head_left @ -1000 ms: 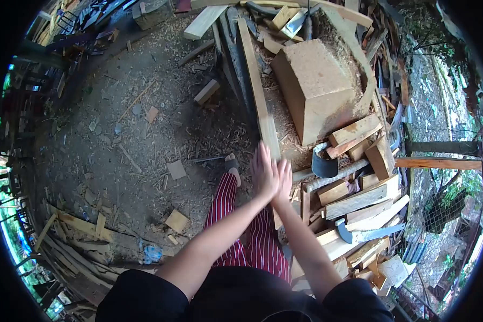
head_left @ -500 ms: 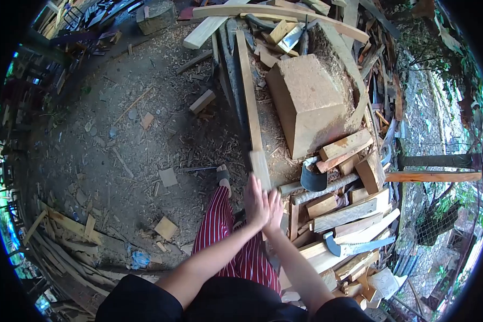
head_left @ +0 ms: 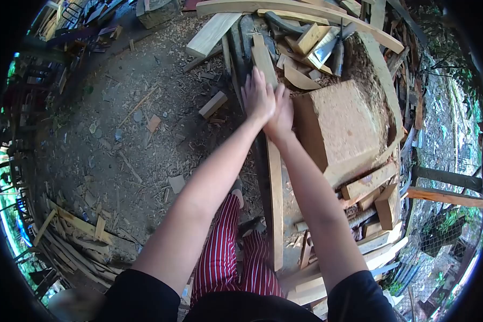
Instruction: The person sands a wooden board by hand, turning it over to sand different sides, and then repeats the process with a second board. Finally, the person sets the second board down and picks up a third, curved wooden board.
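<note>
A long, narrow wooden strip [head_left: 275, 209] runs away from my body along a dark beam. Near its far end lies a pale wooden block [head_left: 264, 58], mostly covered by my hands. My left hand [head_left: 258, 100] presses on the block from the left, fingers pointing forward. Against it on the right, my right hand [head_left: 280, 111] bears on the same block, its wrist close to the left one. Both arms are stretched out. The underside of the block is hidden. Just right of my hands stands a big squared wood block [head_left: 343, 126].
A curved plank [head_left: 306, 12] and a pale board [head_left: 213, 35] lie at the far end. Offcuts [head_left: 370, 180] are piled on the right. Shavings cover the ground [head_left: 129, 118] at left, with a small wood piece [head_left: 213, 104] on it. Long sticks [head_left: 72, 252] lie at lower left.
Both hands have slid forward along the strip with the pale block, from near my body to the far end. My arms have straightened and the view has shifted forward.
</note>
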A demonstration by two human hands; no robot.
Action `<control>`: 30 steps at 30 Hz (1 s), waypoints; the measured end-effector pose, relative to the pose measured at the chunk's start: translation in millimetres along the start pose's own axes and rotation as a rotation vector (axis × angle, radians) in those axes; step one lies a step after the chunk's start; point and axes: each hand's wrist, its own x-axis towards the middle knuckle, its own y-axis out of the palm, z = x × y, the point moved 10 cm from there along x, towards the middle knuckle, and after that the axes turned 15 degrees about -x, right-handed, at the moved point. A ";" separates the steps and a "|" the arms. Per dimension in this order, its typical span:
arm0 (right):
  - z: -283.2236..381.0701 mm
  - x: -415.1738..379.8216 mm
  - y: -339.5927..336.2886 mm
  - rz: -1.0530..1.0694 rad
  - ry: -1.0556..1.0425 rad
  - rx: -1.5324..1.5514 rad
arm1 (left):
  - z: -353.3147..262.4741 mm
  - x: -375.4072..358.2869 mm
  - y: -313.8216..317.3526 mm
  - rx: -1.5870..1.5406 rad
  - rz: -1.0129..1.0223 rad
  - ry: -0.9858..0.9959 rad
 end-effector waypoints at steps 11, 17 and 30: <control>4.3 149.2 50.2 0.157 0.002 -0.158 | -4.1 167.5 -2.3 0.094 -0.049 0.048; 5.7 110.4 51.6 0.093 -0.010 -0.158 | -4.4 116.7 -2.2 0.109 -0.034 0.006; -14.1 -244.7 -27.3 0.092 0.002 -0.172 | 0.2 -256.6 1.2 -0.049 0.012 0.069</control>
